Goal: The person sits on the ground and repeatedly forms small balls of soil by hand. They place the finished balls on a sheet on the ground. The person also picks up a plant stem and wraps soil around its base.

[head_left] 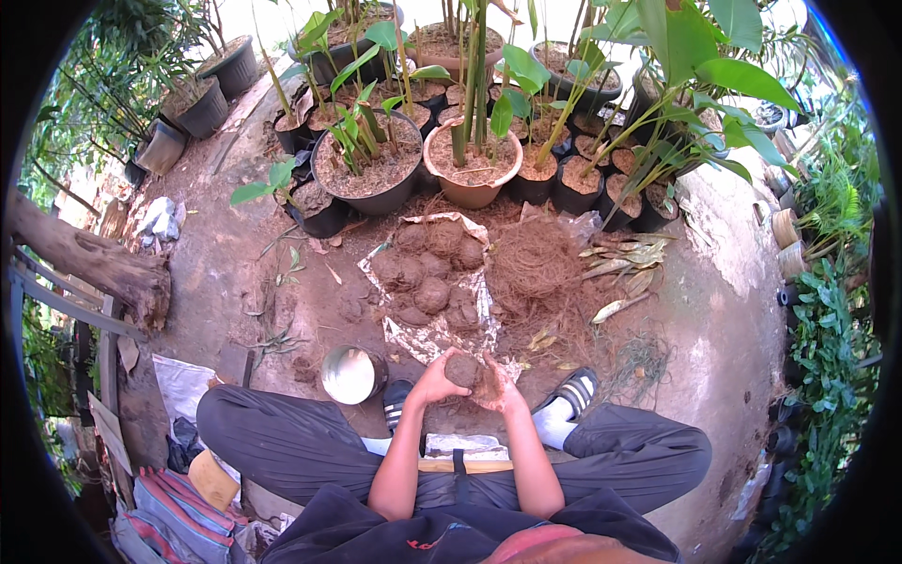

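Between my two hands, in front of my lap, is a brown ball of soil (465,370). My left hand (437,381) curls round its left side, the thumb lying across the front. My right hand (505,388) cups it from the right, its palm and fingers smeared with brown dirt. Just beyond, several similar soil balls (432,295) are heaped together on a dirty white plastic sheet (425,345). A tangled mound of brown fibre (537,256) lies to the right of that heap.
A metal can (354,374) with pale contents stands near my left foot. Potted plants (368,169) and small black bags of soil (577,184) line the far side. Dry leaves (625,268) lie right of the fibre. Left are a log (94,261) and a striped bag (178,512).
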Available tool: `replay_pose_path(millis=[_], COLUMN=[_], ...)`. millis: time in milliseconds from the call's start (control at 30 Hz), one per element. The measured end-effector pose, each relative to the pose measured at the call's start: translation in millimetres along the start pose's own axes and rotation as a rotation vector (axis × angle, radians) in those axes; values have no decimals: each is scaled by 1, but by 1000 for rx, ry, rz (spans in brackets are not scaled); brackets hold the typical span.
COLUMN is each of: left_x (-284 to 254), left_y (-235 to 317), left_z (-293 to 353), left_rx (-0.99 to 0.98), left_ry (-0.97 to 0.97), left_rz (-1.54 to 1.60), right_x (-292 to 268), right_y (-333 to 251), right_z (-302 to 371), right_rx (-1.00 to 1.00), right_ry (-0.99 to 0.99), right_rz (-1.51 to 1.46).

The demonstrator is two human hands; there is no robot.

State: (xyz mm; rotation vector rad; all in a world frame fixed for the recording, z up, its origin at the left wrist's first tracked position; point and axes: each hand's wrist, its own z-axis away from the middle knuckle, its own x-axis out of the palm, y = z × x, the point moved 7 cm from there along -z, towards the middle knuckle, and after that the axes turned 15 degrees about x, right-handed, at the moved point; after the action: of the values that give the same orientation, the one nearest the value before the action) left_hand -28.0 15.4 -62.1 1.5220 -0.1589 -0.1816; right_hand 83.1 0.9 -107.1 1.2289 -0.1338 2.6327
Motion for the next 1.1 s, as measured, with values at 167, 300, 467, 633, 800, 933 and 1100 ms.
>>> replay_pose_path(millis=[167, 300, 467, 633, 800, 933, 1100], left_x=[-9, -6, 30, 51, 35, 36, 39], left_y=[-7, -50, -32, -28, 21, 62, 53], left_z=[4, 10, 11, 4, 1, 1, 9], left_rx=[-41, -127, -216, -184, 281, 400, 450], left_ry=[330, 474, 479, 357, 277, 282, 402], left_rz=[12, 353, 635, 644, -454, -678, -702], right_x=[-34, 5, 16, -25, -33, -41, -49], right_y=[-20, -30, -30, -24, -9, 0, 13], right_z=[-2, 31, 29, 11, -15, -31, -33], right_rx=[-445, -869, -1024, -904, -584, -450, -365], right_ry=[524, 712, 558, 346, 133, 75, 103], right_rz=[157, 383, 401, 38, -205, -241, -208])
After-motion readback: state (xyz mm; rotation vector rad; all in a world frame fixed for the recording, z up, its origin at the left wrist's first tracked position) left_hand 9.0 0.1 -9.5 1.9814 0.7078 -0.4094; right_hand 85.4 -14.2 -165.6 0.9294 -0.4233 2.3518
